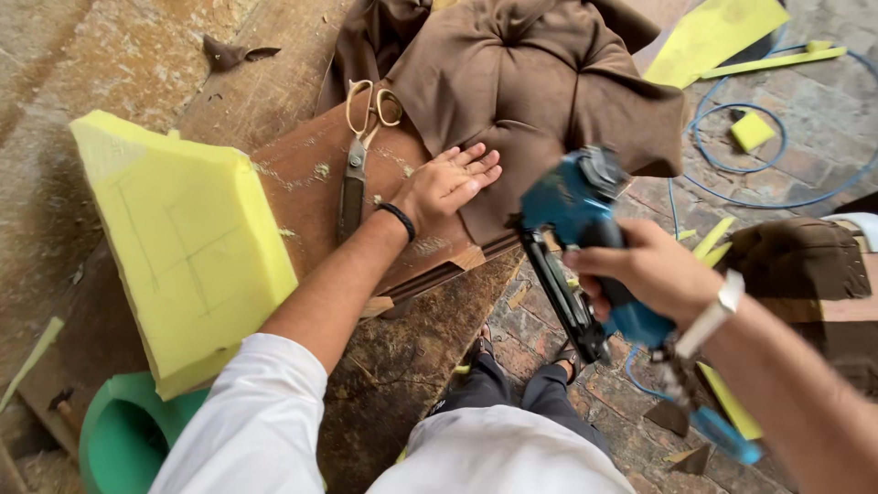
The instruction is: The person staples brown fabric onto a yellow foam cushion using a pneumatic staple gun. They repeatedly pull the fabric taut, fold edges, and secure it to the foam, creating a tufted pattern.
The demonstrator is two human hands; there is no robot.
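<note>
The left hand (446, 186) lay flat, fingers spread, on the edge of the brown tufted fabric (540, 87) over a wooden board (311, 183) on the worktop (137, 55). The right hand (654, 273) kept a closed grip on the blue staple gun (585, 229), near the fabric edge. Scissors (358, 151) lay beside the left hand.

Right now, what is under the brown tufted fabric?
The brown tufted fabric lies over a wooden board, pressed flat by the left hand. Whatever padding sits beneath the fabric is covered.
</note>
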